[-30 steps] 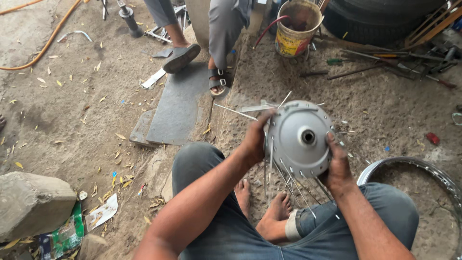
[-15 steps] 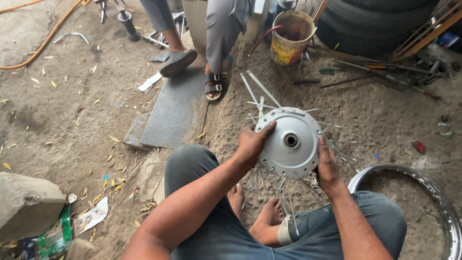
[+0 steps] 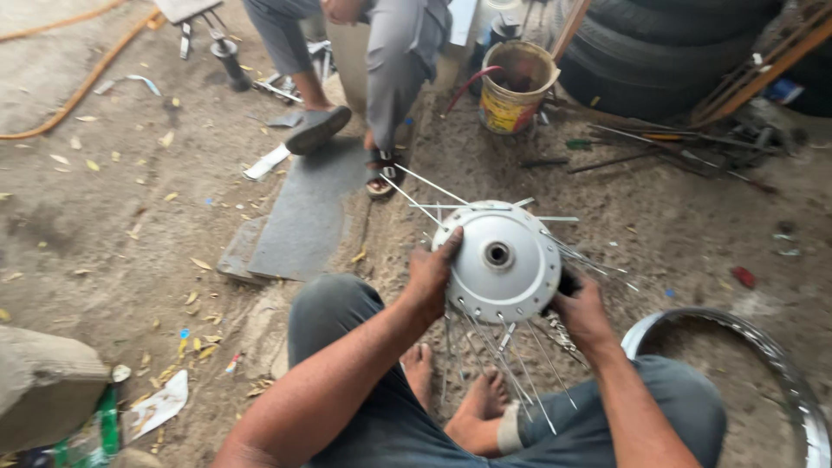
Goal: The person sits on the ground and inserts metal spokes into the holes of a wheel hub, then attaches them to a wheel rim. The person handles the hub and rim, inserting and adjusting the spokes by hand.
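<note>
**A:** Head view, the only one we've got. We're sitting on the dirt floor [image 3: 113,217] with the wheel hub [image 3: 497,258] held up over our knees, a bit right of centre, bare feet under it. Our left hand [image 3: 431,276] has its grip closed on the hub's left rim, thumb lying on the face. Our right hand [image 3: 579,305] is clamped on the lower right edge, fingers tucked behind where we can't see them.

**B:** So both grips are shut on the same part. How would we say it handles?

**A:** Solid cast metal by the look of it, so stiff and fairly heavy for its size. The smooth silver face looks slippery, so we'd keep to the rim, opposite sides, like now. The spokes [image 3: 501,368] are the fiddly bit: thin, loose-looking, fanning out far and hanging near our feet. We reckon they'd flop and snag, and the ends could poke us, so they're no place to grab.

**B:** Anything around it?

**A:** A shiny wheel rim [image 3: 784,381] lies flat on the floor near right, well apart from the hub. Far off, another person's sandalled foot [image 3: 380,173] rests on a grey mat [image 3: 303,217], with a yellow bucket [image 3: 513,91] and stacked tyres [image 3: 667,52] behind.
</note>
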